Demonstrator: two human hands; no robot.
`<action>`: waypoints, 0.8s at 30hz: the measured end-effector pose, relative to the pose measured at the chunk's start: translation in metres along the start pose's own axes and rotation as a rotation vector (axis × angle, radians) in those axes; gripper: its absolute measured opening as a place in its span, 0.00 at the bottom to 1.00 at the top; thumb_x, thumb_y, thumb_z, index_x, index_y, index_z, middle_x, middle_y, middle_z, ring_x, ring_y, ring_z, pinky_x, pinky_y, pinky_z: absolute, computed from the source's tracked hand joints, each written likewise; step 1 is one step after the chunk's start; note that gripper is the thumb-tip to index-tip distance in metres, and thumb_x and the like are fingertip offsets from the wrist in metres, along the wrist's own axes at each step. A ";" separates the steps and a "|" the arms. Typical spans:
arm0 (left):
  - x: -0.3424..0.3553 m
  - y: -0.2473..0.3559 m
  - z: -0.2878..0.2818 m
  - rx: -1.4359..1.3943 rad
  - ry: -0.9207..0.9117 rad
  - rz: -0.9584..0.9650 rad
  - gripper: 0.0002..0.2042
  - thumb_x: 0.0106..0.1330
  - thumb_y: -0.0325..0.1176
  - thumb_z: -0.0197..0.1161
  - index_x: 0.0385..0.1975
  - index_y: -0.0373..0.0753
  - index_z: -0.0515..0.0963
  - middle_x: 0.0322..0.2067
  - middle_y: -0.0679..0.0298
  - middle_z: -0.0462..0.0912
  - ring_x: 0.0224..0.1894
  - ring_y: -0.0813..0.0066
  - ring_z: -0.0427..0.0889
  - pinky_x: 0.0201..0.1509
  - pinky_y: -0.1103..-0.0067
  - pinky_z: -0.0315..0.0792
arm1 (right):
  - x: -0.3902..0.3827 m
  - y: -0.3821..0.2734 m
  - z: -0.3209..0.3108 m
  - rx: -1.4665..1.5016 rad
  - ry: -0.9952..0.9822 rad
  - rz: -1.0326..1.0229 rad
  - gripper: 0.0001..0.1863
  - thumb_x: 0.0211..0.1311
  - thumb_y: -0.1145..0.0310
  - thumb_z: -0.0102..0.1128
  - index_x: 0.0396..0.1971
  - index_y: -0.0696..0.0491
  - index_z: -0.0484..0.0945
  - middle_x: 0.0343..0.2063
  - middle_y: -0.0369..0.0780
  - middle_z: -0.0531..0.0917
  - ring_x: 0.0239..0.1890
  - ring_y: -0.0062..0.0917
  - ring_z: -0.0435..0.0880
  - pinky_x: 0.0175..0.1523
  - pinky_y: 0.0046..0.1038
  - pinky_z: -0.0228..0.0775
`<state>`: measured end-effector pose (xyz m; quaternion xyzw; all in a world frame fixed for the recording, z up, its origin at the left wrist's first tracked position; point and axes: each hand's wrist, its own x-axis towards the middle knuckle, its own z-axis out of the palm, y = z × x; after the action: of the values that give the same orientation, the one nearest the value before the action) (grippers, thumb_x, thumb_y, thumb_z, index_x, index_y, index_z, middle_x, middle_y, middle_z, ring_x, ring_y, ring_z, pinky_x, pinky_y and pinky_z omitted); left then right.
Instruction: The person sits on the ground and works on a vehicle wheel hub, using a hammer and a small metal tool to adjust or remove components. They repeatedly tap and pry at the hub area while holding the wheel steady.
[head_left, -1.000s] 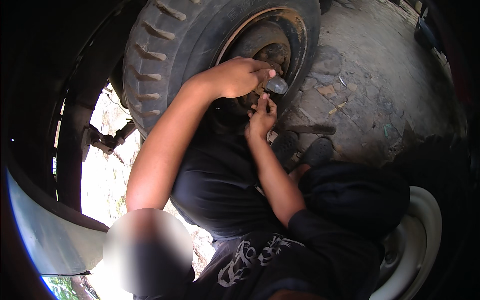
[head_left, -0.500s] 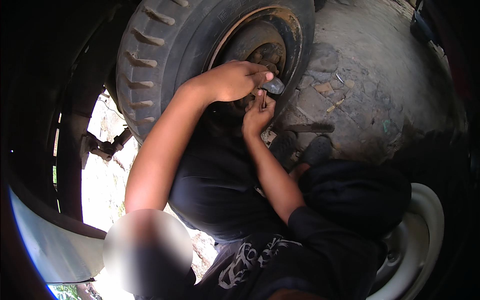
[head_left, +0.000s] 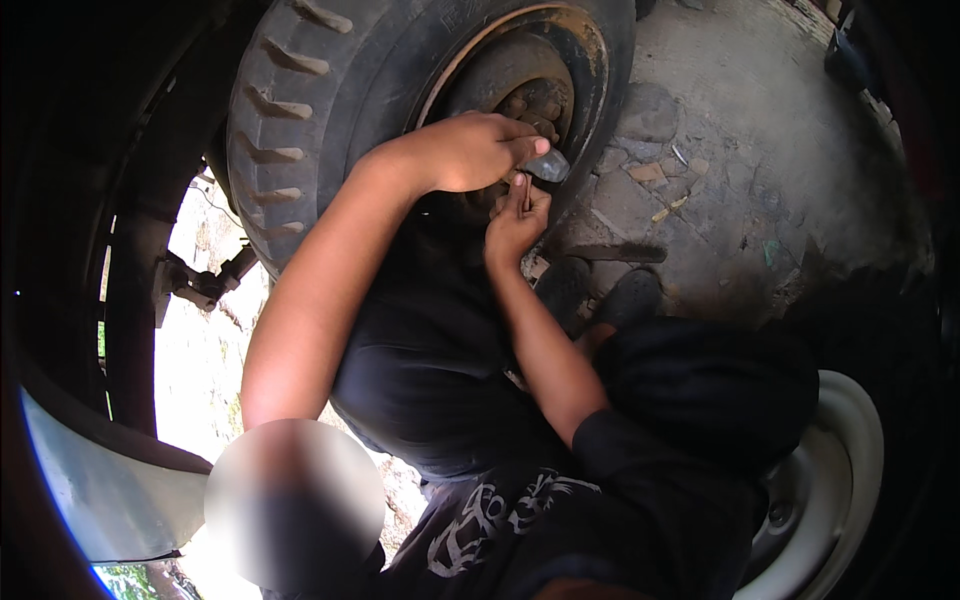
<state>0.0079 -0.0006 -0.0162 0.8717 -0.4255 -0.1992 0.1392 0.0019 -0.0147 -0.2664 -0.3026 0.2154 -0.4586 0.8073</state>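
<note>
A large black tyre (head_left: 300, 120) with a rusty rim and hub (head_left: 510, 70) stands upright in front of me. My left hand (head_left: 465, 155) lies over the lower part of the hub, fingers closed on a grey rounded metal piece (head_left: 550, 166). My right hand (head_left: 516, 225) is just below it, thumb and fingers pinched on something small and thin, too hidden to name, at the hub. The left fingers and thumb cover much of what lies between the hands.
My bent legs in dark trousers (head_left: 420, 370) and dark footwear (head_left: 630, 295) are below the tyre. Broken paving with scattered bits (head_left: 700, 180) lies rightward. A white wheel rim (head_left: 848, 470) is at lower right, dark vehicle frame parts (head_left: 130, 300) at left.
The view has shifted a little, so the tyre sits further left. My right hand's thumb has moved slightly closer under the grey piece; both hands stay at the hub.
</note>
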 end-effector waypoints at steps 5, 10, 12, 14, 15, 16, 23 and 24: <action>0.003 -0.004 -0.003 -0.056 -0.076 -0.051 0.29 0.85 0.58 0.53 0.66 0.38 0.83 0.55 0.52 0.90 0.54 0.62 0.89 0.65 0.66 0.78 | 0.000 -0.019 -0.001 0.045 -0.059 0.113 0.13 0.84 0.62 0.62 0.43 0.55 0.72 0.27 0.33 0.79 0.22 0.12 0.68 0.25 0.22 0.59; -0.005 0.007 -0.003 -0.020 -0.067 -0.078 0.29 0.85 0.57 0.54 0.69 0.39 0.81 0.49 0.53 0.91 0.48 0.66 0.90 0.62 0.68 0.80 | -0.010 -0.025 0.005 0.079 0.017 0.178 0.12 0.84 0.63 0.62 0.44 0.56 0.72 0.29 0.32 0.78 0.23 0.12 0.67 0.25 0.20 0.57; -0.006 0.005 -0.006 -0.005 -0.043 -0.025 0.29 0.85 0.57 0.54 0.69 0.39 0.80 0.49 0.54 0.91 0.48 0.66 0.90 0.61 0.68 0.80 | -0.008 -0.027 0.012 0.160 0.044 0.224 0.12 0.84 0.63 0.62 0.45 0.56 0.73 0.29 0.32 0.78 0.23 0.11 0.67 0.25 0.19 0.56; -0.005 0.008 -0.008 -0.095 -0.114 -0.089 0.28 0.85 0.55 0.55 0.69 0.38 0.80 0.49 0.56 0.91 0.43 0.68 0.89 0.57 0.69 0.81 | -0.012 -0.028 0.007 0.135 0.024 0.255 0.12 0.85 0.62 0.61 0.48 0.56 0.74 0.29 0.33 0.78 0.22 0.12 0.68 0.25 0.19 0.57; -0.004 0.008 -0.008 -0.093 -0.108 -0.085 0.28 0.85 0.54 0.55 0.69 0.37 0.80 0.48 0.56 0.91 0.41 0.68 0.89 0.55 0.69 0.82 | -0.011 -0.028 0.010 0.127 0.028 0.261 0.12 0.85 0.62 0.61 0.48 0.57 0.74 0.29 0.33 0.78 0.22 0.12 0.68 0.25 0.19 0.58; -0.004 0.009 -0.007 -0.092 -0.103 -0.081 0.28 0.85 0.54 0.55 0.69 0.37 0.80 0.48 0.56 0.91 0.39 0.69 0.89 0.53 0.70 0.82 | -0.008 -0.028 0.012 0.119 0.032 0.266 0.12 0.85 0.62 0.61 0.49 0.57 0.75 0.30 0.33 0.79 0.22 0.12 0.68 0.25 0.19 0.58; -0.006 0.012 -0.007 -0.075 -0.131 -0.096 0.28 0.84 0.53 0.57 0.70 0.37 0.80 0.46 0.54 0.92 0.40 0.66 0.89 0.51 0.71 0.83 | -0.007 -0.039 0.019 0.224 0.071 0.358 0.12 0.85 0.63 0.60 0.53 0.56 0.73 0.36 0.34 0.80 0.26 0.13 0.71 0.27 0.20 0.62; -0.004 0.009 -0.002 -0.073 -0.102 -0.076 0.27 0.84 0.53 0.57 0.69 0.37 0.80 0.46 0.54 0.92 0.43 0.64 0.90 0.53 0.70 0.83 | -0.011 -0.037 0.021 0.214 0.094 0.367 0.11 0.85 0.64 0.60 0.54 0.55 0.72 0.36 0.35 0.81 0.25 0.13 0.71 0.27 0.20 0.63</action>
<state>0.0009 -0.0024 -0.0096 0.8701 -0.3913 -0.2642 0.1415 -0.0135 -0.0139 -0.2249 -0.1494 0.2545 -0.3379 0.8937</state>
